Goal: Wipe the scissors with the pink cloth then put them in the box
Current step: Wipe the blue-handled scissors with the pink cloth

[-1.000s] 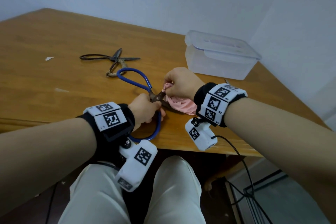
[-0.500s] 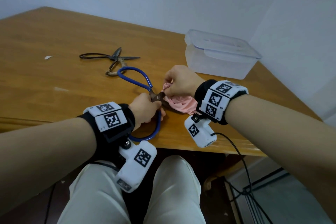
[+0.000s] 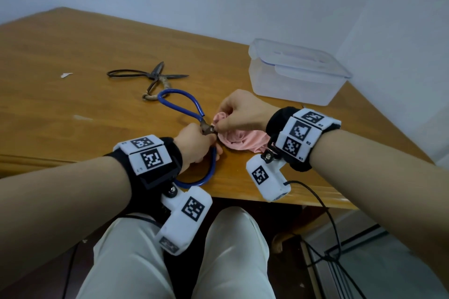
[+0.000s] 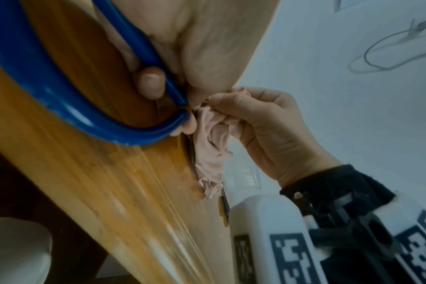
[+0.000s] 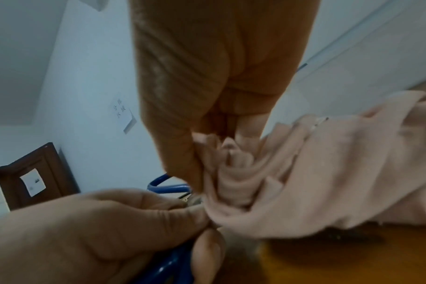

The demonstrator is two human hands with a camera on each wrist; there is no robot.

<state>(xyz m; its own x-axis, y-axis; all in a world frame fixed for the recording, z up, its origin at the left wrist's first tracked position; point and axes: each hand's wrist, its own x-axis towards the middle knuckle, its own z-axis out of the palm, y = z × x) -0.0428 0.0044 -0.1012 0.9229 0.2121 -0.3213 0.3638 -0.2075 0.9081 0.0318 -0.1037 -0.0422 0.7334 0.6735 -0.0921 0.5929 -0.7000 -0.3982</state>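
Blue-handled scissors lie near the table's front edge, their blades hidden under the pink cloth. My left hand grips them at the pivot, fingers curled round the near blue loop. My right hand pinches the bunched pink cloth around the blades right beside the pivot. A blade tip pokes out beneath the cloth. The clear plastic box stands at the back right with its lid on.
A second pair of dark metal scissors lies half open behind the blue ones. A white scrap sits far left on the wooden table. The table's front edge is just under my wrists. A black cable hangs at the right.
My right hand with the cloth has slid left along the blades toward the pivot, and more cloth now trails behind it. The left hand keeps its hold.
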